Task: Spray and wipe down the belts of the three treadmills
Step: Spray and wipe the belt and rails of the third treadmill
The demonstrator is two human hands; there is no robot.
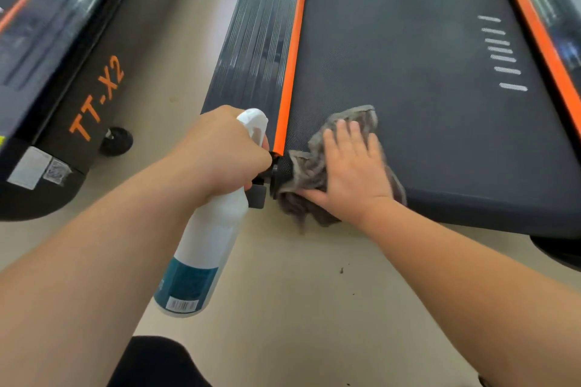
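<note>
A dark treadmill belt (408,66) runs away from me, edged by orange strips (294,50). My right hand (352,173) presses flat on a grey cloth (301,204) at the belt's near left corner; the cloth hangs over the belt's end. My left hand (223,151) grips a white spray bottle (204,248) with a teal label by its neck, just left of the orange strip. The bottle's nozzle (251,118) points away from me, and the trigger is hidden by my fingers.
A second treadmill (81,97) marked TT-X2 lies to the left, with a black wheel (116,141) at its corner. Beige floor (163,50) separates the two machines. The belt carries short white stripes (503,56) on its right side. My dark-clothed knee (157,361) shows at the bottom.
</note>
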